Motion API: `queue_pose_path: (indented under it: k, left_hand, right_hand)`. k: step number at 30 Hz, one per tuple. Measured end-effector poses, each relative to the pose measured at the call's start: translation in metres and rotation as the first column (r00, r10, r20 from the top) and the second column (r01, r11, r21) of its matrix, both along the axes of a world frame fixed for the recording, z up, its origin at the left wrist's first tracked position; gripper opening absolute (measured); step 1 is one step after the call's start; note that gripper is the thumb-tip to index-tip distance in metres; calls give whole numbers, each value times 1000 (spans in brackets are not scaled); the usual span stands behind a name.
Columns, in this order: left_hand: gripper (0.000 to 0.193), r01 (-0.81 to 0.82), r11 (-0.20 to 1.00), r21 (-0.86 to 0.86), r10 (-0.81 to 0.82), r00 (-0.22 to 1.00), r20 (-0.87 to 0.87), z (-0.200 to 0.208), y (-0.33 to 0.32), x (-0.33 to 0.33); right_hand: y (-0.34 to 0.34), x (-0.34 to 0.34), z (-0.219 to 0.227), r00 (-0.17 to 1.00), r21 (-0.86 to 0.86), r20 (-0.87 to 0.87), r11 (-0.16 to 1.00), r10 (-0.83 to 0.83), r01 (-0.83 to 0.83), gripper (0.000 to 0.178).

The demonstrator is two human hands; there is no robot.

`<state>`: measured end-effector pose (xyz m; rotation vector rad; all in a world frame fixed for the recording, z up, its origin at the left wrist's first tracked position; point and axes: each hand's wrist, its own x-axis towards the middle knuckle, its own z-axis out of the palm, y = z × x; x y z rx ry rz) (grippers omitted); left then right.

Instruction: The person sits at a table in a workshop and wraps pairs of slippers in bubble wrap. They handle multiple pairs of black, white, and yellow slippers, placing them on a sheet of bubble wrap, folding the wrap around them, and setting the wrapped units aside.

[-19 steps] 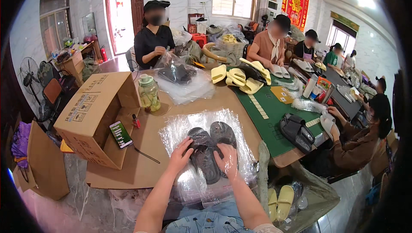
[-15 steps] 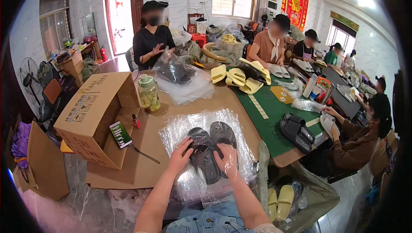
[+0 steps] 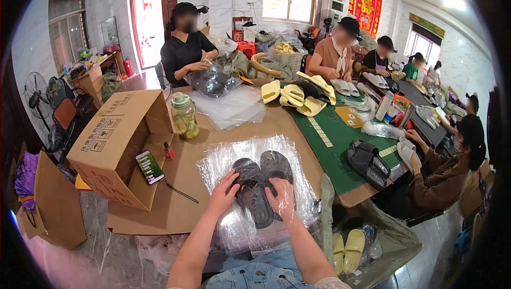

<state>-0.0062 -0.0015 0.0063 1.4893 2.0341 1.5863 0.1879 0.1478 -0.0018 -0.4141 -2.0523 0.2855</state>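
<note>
A pair of black slippers (image 3: 258, 204) lies side by side in a clear plastic bag (image 3: 223, 153), on a stack of such bags at the table's near edge. My left hand (image 3: 223, 191) rests on the left slipper's outer edge, fingers apart. Over the right slipper, my right hand (image 3: 281, 196) has its fingers bent around the strap, and plastic shines across its back. Some of its fingertips are hard to make out.
On the left stand an open cardboard box (image 3: 114, 145), a phone (image 3: 149, 167) and a lidded jar (image 3: 184, 118). Yellow slippers (image 3: 298, 97) are piled beyond the green mat (image 3: 314, 129), which bears another black pair (image 3: 367, 164). Co-workers sit around the tables.
My hands and the black slippers have hardly moved. Across the table, a co-worker's hands have come down onto a bagged dark pair and drawn it left, closer to their body.
</note>
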Motion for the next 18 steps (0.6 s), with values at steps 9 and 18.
queue_pose_path:
  k: [9,18]
  left_hand:
    - [43,11,1000,0,-11,1000,12,0,-1,-1]
    - [43,6,1000,6,-6,1000,17,0,0,0]
  right_hand:
    - [0,0,0,1000,-22,27,1000,-1,2,40]
    - [0,0,0,1000,-27,17,1000,-7,8,40]
